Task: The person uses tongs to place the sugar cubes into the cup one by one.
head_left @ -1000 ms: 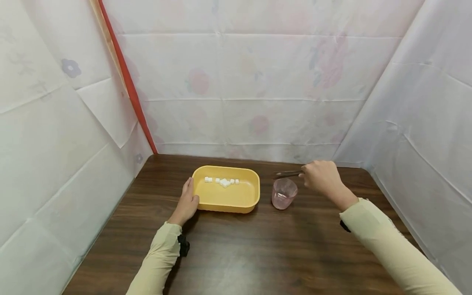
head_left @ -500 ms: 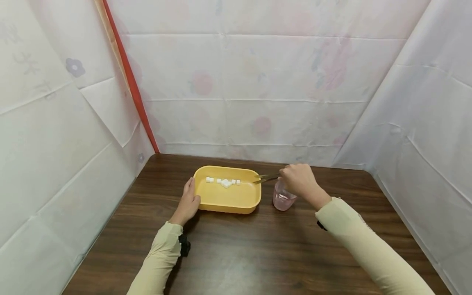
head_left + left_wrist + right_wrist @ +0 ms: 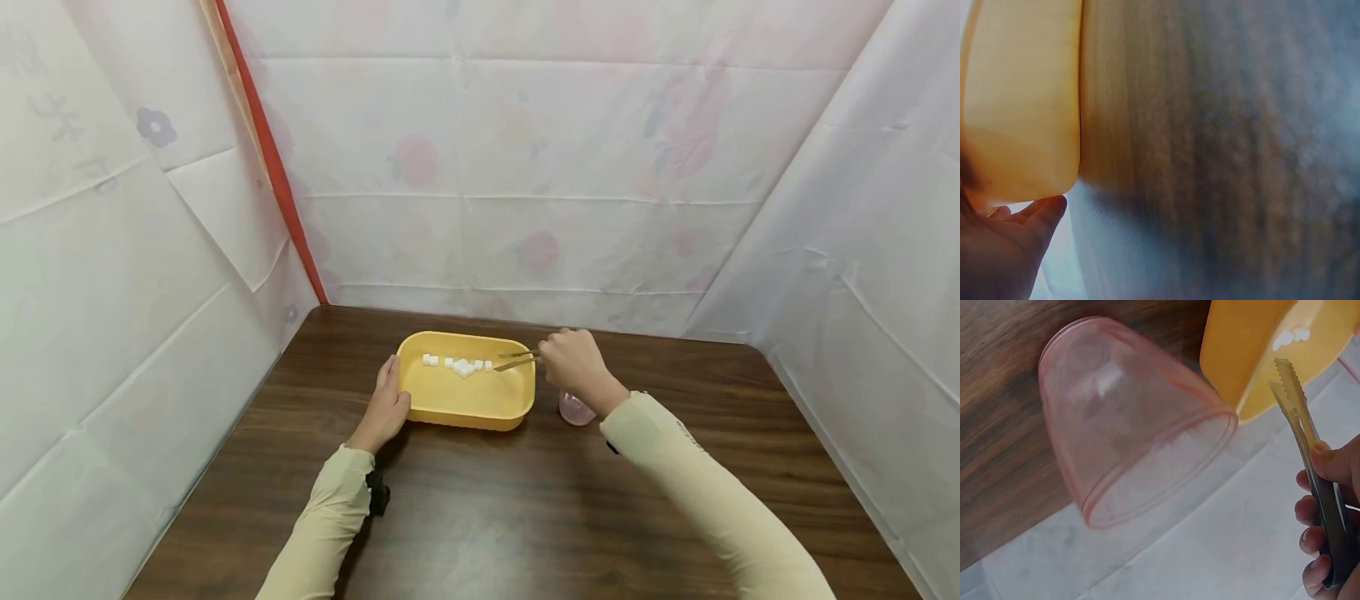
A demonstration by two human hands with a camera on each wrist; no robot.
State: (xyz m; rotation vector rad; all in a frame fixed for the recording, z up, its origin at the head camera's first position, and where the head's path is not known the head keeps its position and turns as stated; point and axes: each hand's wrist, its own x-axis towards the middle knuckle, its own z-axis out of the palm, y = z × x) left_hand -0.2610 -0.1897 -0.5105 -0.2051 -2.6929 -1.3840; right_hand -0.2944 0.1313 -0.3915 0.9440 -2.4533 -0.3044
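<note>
My left hand [image 3: 384,408] holds the left end of a yellow plastic tray [image 3: 465,418], thumb toward the near corner. In the left wrist view the thumb presses the wall of the tray [image 3: 1022,94]. Several small white cubes [image 3: 464,368] lie in a loose row inside it, some clustered mid-row. Serrated metal tongs [image 3: 1329,519] are gripped in my right hand [image 3: 576,363], their tips parted with nothing between them. Those tips reach over the tray's right rim, close to the rightmost cube. Below my right hand stands a clear pink cup [image 3: 1129,425], partly hidden in the head view.
Dark wood-grain table [image 3: 480,517] lies under everything. White patterned sheeting [image 3: 480,167] hangs behind the table and on both sides. A red strip [image 3: 273,158] runs down the back left corner. The cup stands just right of the tray.
My right hand has moved left with the tongs, from above the cup to over the tray's right side. The left hand stays on the tray; the cubes look unmoved.
</note>
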